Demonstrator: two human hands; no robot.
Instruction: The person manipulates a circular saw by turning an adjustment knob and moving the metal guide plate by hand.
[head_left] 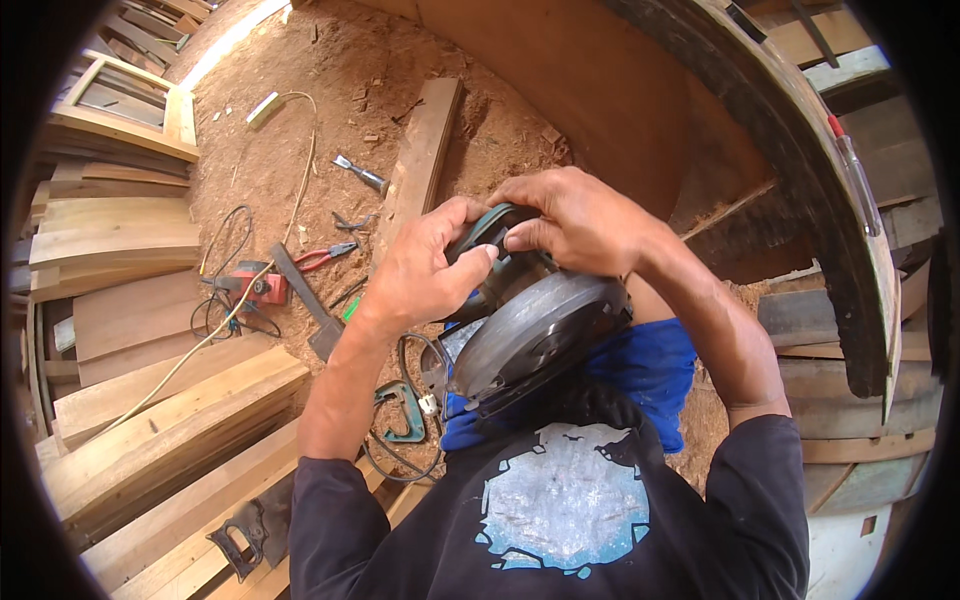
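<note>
A circular saw [540,335] with a worn, dark blade guard lies tilted across my lap over blue shorts. My left hand [425,265] is closed round the teal housing on its left side, the thumb pointing toward the middle. From the right, my right hand [580,220] curls over the top of the same housing, thumb and fingers bent against it. Whether a small part sits between those fingertips is hidden. Below my left forearm lies a loose teal handle-shaped piece [405,415], beside a black cord.
Left on the sawdust floor are a hammer [305,300], red-handled pliers [330,256], a red power tool [262,287], a screwdriver-like tool [360,174] and a power strip [263,110]. Stacked boards [180,430] carry a handsaw [252,535]. A large curved wooden piece [800,130] stands right.
</note>
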